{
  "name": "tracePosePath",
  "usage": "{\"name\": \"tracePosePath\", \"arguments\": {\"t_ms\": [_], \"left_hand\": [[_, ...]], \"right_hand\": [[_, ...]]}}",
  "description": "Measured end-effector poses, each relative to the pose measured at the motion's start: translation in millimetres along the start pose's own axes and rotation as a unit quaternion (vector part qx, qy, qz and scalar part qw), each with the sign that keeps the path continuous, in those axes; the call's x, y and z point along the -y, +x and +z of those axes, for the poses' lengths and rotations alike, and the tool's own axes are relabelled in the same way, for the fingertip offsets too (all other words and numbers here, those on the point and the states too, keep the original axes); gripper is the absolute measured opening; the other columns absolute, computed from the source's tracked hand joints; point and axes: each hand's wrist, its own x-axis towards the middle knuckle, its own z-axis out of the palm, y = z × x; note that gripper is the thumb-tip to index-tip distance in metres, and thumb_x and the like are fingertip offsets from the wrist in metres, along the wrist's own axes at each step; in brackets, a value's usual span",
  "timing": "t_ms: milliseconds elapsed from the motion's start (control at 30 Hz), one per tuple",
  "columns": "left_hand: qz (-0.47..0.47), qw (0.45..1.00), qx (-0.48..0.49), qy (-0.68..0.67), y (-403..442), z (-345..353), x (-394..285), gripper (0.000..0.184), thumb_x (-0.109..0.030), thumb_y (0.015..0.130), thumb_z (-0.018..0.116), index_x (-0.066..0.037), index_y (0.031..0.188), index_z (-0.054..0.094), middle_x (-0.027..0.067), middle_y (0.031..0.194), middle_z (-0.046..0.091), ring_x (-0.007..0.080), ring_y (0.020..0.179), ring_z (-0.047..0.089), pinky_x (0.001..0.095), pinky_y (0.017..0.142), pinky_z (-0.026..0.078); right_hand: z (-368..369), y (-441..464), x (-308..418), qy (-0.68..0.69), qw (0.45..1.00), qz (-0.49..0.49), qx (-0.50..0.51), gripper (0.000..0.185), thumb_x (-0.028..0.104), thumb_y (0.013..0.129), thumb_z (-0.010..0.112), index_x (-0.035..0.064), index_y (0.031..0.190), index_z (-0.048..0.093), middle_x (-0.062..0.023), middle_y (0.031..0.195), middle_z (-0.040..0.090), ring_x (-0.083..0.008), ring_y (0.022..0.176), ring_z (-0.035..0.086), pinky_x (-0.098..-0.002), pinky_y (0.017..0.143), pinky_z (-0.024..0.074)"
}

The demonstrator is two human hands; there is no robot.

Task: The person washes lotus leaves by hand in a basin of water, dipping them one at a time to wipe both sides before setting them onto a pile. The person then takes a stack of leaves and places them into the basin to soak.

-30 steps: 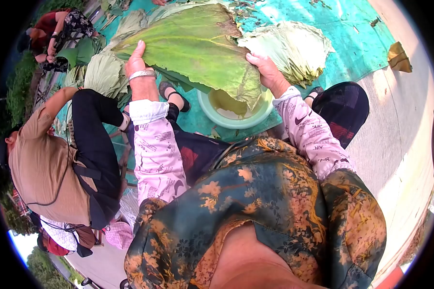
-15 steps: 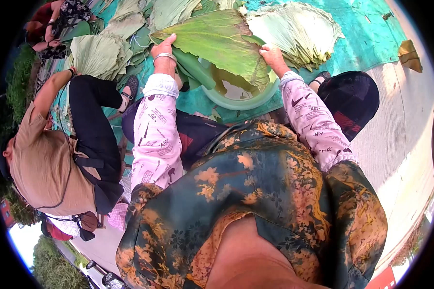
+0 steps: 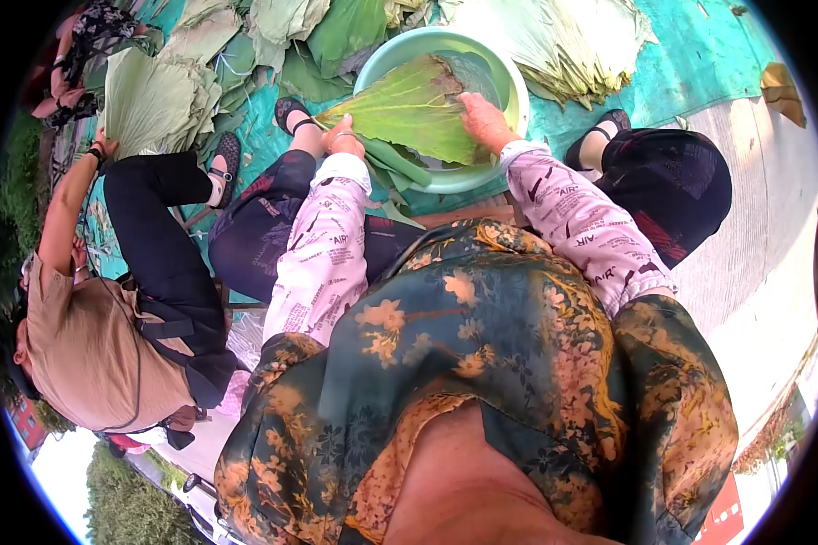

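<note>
A large yellow-green lotus leaf (image 3: 411, 107), browned along its wide far edge, is spread over a pale green basin (image 3: 520, 91). My left hand (image 3: 344, 139) is closed on the leaf's narrow end, left of the basin. At the leaf's right edge, inside the basin's rim, my right hand (image 3: 486, 123) grips it, though its fingertips are partly hidden. Darker green folded leaves (image 3: 398, 165) lie beneath it, hanging over the basin's near rim. Some water shows in the basin beside the leaf.
Stacked pale dried leaves (image 3: 554, 41) lie beyond the basin, on a teal ground sheet (image 3: 691, 73). A co-worker (image 3: 109, 336) sits at my left, one hand at another leaf stack (image 3: 159, 100). Another person (image 3: 86, 45) is at the far left.
Both hands have come closer together and lower with the leaf, which now lies over the basin. More of the basin shows in view. The co-worker's hand has moved at the left stack.
</note>
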Motion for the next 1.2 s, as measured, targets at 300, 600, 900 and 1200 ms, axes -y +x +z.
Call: {"name": "tracePosePath", "arguments": {"t_ms": [300, 600, 900, 1200], "left_hand": [[-0.02, 0.998, -0.066, 0.012, -37, -9, 1, 0.038, -0.001, 0.064, 0.072, 0.003, 0.097, 0.055, 0.0134, 0.085, 0.061, 0.0239, 0.063, 0.057, 0.0388, 0.059, 0.048], [-0.028, 0.995, -0.097, 0.015, -32, -23, 2, 0.046, -0.005, 0.062, 0.075, 0.008, 0.099, 0.051, 0.0159, 0.087, 0.06, 0.0248, 0.064, 0.056, 0.0381, 0.062, 0.047], [0.059, 0.998, -0.021, 0.01, -55, -19, -4, 0.033, 0.003, 0.066, 0.068, 0.007, 0.096, 0.056, 0.0129, 0.087, 0.061, 0.0217, 0.067, 0.058, 0.0332, 0.062, 0.048], [0.067, 0.997, 0.026, 0.032, -59, -17, 0, 0.034, 0.007, 0.067, 0.065, 0.005, 0.1, 0.056, 0.0116, 0.087, 0.061, 0.0199, 0.067, 0.058, 0.0318, 0.063, 0.048]], "right_hand": [[24, -40, -1, -0.13, 0.987, 0.001, 0.094, 0.038, 0.009, 0.072, 0.051, 0.0095, 0.11, 0.046, -0.0133, 0.109, 0.043, -0.0318, 0.102, 0.046, -0.0477, 0.081, 0.0415], [29, -17, -24, 0.042, 0.996, 0.077, 0.026, 0.043, 0.013, 0.07, 0.058, 0.0133, 0.112, 0.047, -0.0125, 0.112, 0.045, -0.0312, 0.104, 0.047, -0.043, 0.085, 0.0408], [22, -8, -14, 0.038, 0.993, 0.094, 0.054, 0.043, 0.016, 0.07, 0.062, 0.0094, 0.11, 0.048, -0.0171, 0.108, 0.048, -0.0334, 0.103, 0.049, -0.0397, 0.086, 0.0413], [2, 4, 14, -0.071, 0.997, -0.019, -0.025, 0.05, 0.023, 0.075, 0.059, 0.007, 0.118, 0.04, -0.0149, 0.123, 0.039, -0.0304, 0.114, 0.04, -0.0429, 0.09, 0.0365]]}}
